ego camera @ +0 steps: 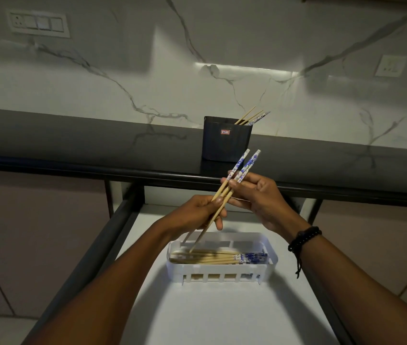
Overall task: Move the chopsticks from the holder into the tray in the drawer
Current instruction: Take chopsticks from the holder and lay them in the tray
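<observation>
I judge the job well past its middle. A bundle of chopsticks (209, 257) already lies flat in the white tray (219, 269), thin tips toward the tray's left end and blue-patterned tops toward its right end. The tray sits on the floor of the open drawer (222, 317), about midway between the drawer's left and right edges.

One more pair (241, 161) is held slanted above the tray, its thin tips dipping to the tray's left end (whether they touch the bundle I cannot tell). The left hand (192, 215) pinches the pair's bare wooden lower part between thumb and curled fingers. The right hand (262, 200) pinches it higher up, just below the patterned tops. Neither hand is slack.

What is left is to lay this pair down and let go, then to fetch the few sticks (253, 117) that lean out of the right corner of the black holder (227, 143), three as far as I can count. The holder stands on the dark counter (72, 138), close to its front edge and behind the drawer.
</observation>
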